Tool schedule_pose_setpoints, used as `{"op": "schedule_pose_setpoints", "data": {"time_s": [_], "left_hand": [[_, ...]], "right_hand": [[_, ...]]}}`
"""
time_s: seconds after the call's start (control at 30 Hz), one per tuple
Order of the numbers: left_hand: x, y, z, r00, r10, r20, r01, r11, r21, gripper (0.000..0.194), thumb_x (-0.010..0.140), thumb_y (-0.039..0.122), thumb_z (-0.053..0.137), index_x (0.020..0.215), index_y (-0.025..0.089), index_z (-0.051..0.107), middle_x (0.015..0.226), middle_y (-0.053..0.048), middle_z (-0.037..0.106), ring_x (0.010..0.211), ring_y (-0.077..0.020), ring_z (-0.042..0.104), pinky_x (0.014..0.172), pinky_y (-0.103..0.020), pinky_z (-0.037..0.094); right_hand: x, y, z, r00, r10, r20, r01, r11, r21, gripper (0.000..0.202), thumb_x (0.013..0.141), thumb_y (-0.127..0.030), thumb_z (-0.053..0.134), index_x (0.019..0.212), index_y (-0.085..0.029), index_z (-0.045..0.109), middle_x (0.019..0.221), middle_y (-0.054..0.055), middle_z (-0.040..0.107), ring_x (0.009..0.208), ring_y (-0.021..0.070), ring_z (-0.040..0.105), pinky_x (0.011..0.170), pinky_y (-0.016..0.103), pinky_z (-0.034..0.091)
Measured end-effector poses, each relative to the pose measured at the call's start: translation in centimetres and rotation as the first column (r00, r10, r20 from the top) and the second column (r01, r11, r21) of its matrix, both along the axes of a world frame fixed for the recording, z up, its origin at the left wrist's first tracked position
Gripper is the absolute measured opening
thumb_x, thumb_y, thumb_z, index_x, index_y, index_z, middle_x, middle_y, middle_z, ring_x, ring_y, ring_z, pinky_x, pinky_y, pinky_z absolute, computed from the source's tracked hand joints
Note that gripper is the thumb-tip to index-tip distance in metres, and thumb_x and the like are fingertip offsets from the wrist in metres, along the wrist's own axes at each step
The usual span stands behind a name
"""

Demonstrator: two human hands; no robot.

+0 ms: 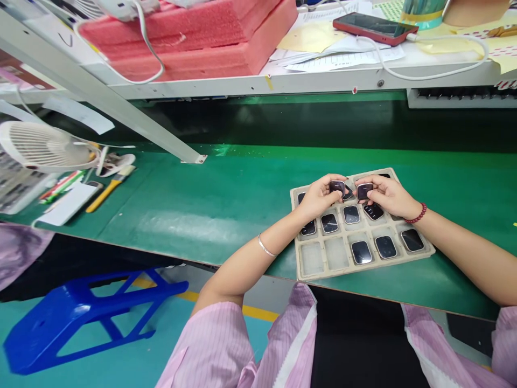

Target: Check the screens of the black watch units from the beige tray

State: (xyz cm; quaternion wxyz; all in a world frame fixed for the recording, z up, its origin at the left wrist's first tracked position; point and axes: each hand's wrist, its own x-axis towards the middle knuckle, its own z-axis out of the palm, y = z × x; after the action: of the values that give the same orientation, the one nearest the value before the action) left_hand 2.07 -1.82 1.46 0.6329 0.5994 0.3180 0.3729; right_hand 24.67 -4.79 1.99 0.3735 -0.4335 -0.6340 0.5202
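Your L hand (321, 195) is up over the far half of the tray (313, 258), thumb & fingers clamped on a dark-faced piece (337, 187), screen turned twd you. Your R hand (388, 194) is abt level w/ it, just beside, thumb & fingers clamped on a 2nd piece (364, 191), also screen-side to you; the two pieces are apart, small gap btwn.

L forearm slants up & in over the tray's L edge, elbow bent nr the bench edge, silver bangle (266, 246) on it. R forearm slants in from the other side, crossing the R edge, red bead bracelet (416, 213) at the wrist.

Tray sits at a slight tilt on the green bench (226, 202); near row has three pieces at its R end, more in the mid & far rows, some partly hidden under your hands. Well off to your L: yellow-handled brush (109, 191) & white fan (46, 145)
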Motion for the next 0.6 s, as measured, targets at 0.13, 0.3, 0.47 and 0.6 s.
{"op": "schedule_pose_setpoints", "data": {"time_s": [0.13, 0.3, 0.47, 0.6], "left_hand": [[-0.06, 0.16, -0.31, 1.000, 0.003, -0.003, -0.003, 1.000, 0.025, 0.051, 0.070, 0.014, 0.066, 0.120, 0.017, 0.055, 0.103, -0.006, 0.068, 0.081, -0.0132, 0.067, 0.083, -0.031, 0.054], [0.04, 0.24, -0.69, 1.000, 0.021, -0.019, -0.020, 0.998, 0.064, 0.054, 0.072, 0.020, 0.070, 0.124, 0.017, 0.053, 0.104, -0.008, 0.068, 0.093, -0.0180, 0.068, 0.088, -0.034, 0.054], [0.04, 0.05, -0.49, 1.000, 0.014, -0.021, -0.012, 0.997, 0.071, 0.049, 0.074, 0.020, 0.070, 0.120, 0.016, 0.055, 0.098, -0.008, 0.070, 0.092, -0.0186, 0.067, 0.086, -0.033, 0.053], [0.00, -0.05, -0.24, 1.000, 0.020, -0.017, -0.019, 0.998, 0.055, 0.045, 0.074, 0.019, 0.069, 0.117, 0.016, 0.056, 0.095, -0.007, 0.070, 0.090, -0.0176, 0.067, 0.084, -0.031, 0.053]], "right_hand": [[0.00, 0.02, -0.21, 1.000, 0.019, -0.014, -0.018, 0.999, 0.038, 0.043, 0.076, -0.012, 0.060, 0.118, -0.020, 0.062, 0.109, 0.008, 0.074, 0.088, 0.0220, 0.074, 0.079, 0.037, 0.064], [-0.11, -0.06, -0.12, 0.999, 0.036, -0.007, -0.035, 0.998, 0.059, 0.040, 0.078, -0.016, 0.062, 0.118, -0.021, 0.062, 0.110, 0.008, 0.072, 0.090, 0.0219, 0.074, 0.083, 0.039, 0.064], [-0.24, -0.18, 0.16, 1.000, 0.012, -0.008, -0.011, 0.998, 0.067, 0.038, 0.077, -0.014, 0.061, 0.114, -0.021, 0.064, 0.105, 0.007, 0.073, 0.084, 0.0195, 0.074, 0.079, 0.035, 0.064], [-0.19, -0.17, 0.10, 1.000, 0.014, -0.007, -0.014, 0.998, 0.054, 0.038, 0.077, -0.013, 0.061, 0.113, -0.021, 0.065, 0.104, 0.007, 0.074, 0.080, 0.0192, 0.074, 0.075, 0.033, 0.064]]}}
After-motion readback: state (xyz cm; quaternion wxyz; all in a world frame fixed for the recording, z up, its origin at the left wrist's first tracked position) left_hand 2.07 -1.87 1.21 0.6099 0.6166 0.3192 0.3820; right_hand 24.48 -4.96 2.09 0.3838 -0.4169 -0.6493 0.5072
